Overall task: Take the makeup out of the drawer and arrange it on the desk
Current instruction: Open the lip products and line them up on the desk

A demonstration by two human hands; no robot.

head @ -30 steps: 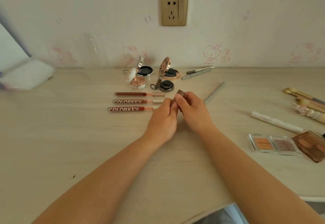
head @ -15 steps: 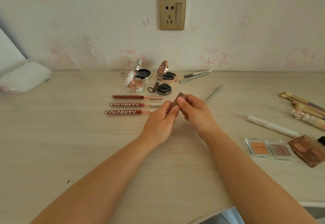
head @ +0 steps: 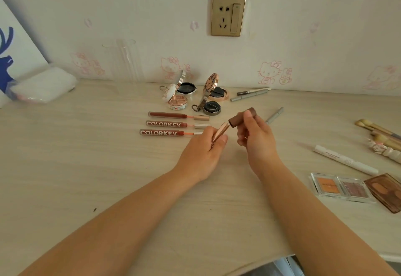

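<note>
We saw a matt, pale wood-grain counter [head: 86, 167]. The brown cap [head: 238, 118] looked matt, the rose-gold lipstick body [head: 221, 131] shiny metal. At the right edge, the palettes [head: 338, 188] were clear glossy plastic; the socket plate [head: 227, 16] brushed gold.

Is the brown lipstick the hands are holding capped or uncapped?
Uncapped. The right hand holds the brown cap, while the left hand holds the rose-gold lipstick body, with a clear gap between them.
</note>
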